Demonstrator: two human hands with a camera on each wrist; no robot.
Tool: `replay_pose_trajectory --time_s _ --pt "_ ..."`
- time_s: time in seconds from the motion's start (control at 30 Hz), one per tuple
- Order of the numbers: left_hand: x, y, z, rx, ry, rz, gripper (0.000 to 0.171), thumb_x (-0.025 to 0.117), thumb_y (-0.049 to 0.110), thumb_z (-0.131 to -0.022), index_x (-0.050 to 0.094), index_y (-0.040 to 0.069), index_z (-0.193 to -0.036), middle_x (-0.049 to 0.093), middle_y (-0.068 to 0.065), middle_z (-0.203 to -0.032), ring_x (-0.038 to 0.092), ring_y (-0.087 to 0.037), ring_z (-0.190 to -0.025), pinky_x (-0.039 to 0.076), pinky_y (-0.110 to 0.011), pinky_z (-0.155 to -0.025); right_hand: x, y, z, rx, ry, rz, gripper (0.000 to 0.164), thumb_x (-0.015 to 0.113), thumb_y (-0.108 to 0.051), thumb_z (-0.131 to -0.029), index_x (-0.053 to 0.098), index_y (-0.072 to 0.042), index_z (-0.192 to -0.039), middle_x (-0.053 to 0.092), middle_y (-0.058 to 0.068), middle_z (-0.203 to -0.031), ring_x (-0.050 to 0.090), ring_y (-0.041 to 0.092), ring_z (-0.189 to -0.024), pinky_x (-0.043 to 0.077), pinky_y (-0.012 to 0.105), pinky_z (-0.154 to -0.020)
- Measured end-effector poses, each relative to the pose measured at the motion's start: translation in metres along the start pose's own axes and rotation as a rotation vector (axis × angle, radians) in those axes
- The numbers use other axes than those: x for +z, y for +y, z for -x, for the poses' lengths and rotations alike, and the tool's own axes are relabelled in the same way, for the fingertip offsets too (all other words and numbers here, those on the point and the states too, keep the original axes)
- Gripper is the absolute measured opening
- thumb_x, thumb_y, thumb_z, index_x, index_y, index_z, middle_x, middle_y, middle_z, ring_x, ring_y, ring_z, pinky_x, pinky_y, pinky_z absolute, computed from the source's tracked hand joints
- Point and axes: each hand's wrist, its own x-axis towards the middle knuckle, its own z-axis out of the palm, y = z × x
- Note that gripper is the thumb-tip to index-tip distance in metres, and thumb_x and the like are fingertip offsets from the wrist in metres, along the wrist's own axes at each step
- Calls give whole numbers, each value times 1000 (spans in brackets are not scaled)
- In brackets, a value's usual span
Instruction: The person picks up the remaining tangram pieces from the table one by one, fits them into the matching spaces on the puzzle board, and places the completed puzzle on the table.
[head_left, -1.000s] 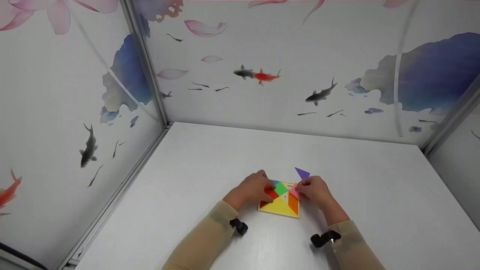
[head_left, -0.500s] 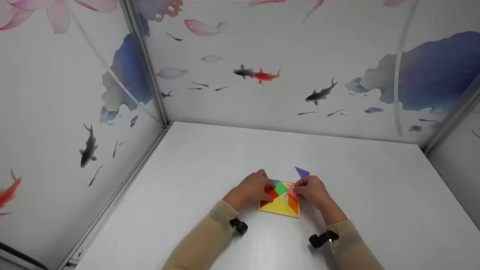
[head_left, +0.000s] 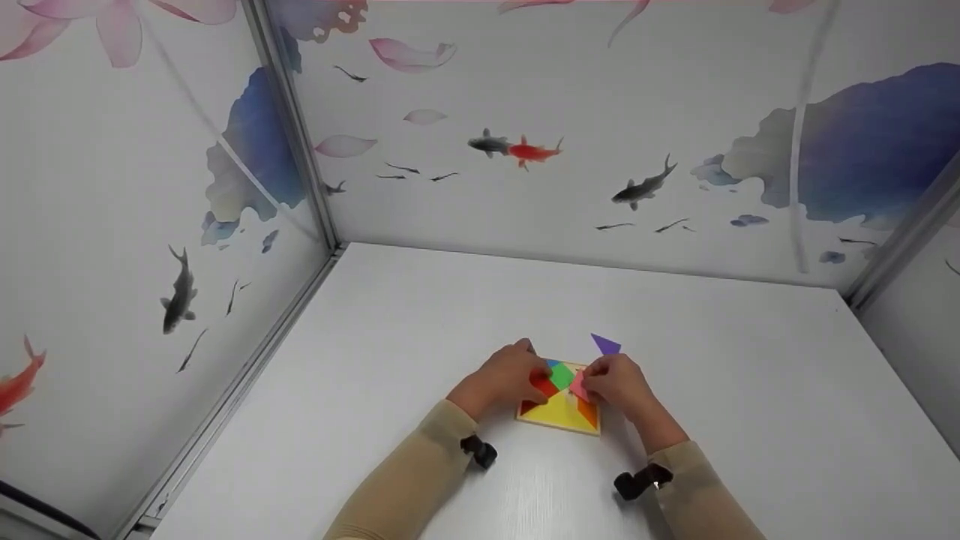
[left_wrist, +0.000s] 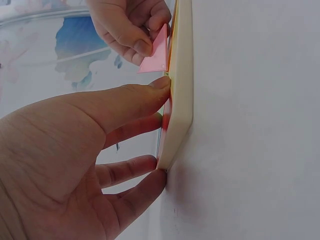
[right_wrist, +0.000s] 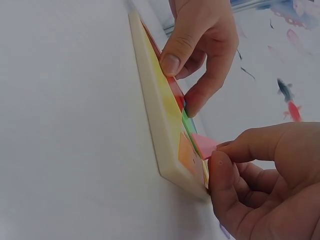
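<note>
A square tangram board (head_left: 559,429) with a pale rim lies on the table, bearing yellow (head_left: 556,412), red, green (head_left: 561,376), blue and orange pieces. My left hand (head_left: 504,376) spreads over its left side, thumb on the pieces near the yellow one; other fingertips rest on pieces and at the far-left edge. Between thumb and forefinger, my right hand (head_left: 618,382) pinches a pink triangle piece (left_wrist: 157,56). In the right wrist view the pink piece tilts up, its lower edge right at the board beside the green piece. Fingers partly hide the board's right side.
Just beyond the right hand, a purple triangle piece (head_left: 606,344) lies loose on the white table (head_left: 420,322). Decorated wall panels (head_left: 450,202) with painted fish stand behind and at the left. A dark wrist-worn device (head_left: 643,481) sits at the right sleeve.
My right hand has shifted slightly left with the pink triangle piece, bringing it further over the board towards the green piece. The left hand stays where it was.
</note>
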Motion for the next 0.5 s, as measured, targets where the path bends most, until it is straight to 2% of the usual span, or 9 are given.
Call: replay_pose_trajectory --time_s 0.3,0.5 --pt "2 -4 -2 30 6 -17 47 87 39 -89 75 32 -134 57 2 -125 54 -14 -111 54 -29 -101 4 -1 1 -14 -3 27 13 73 -9 -97 74 -2 -108 69 14 -102 65 23 -85 60 25 -76" --pt "2 -4 -3 53 11 -37 45 87 37 -89 77 27 -132 58 1 -122 55 -14 -109 53 -27 -98 6 0 1 -23 -1 36 12 74 -8 -97 74 -2 -107 70 13 -101 64 23 -85 61 26 -77"
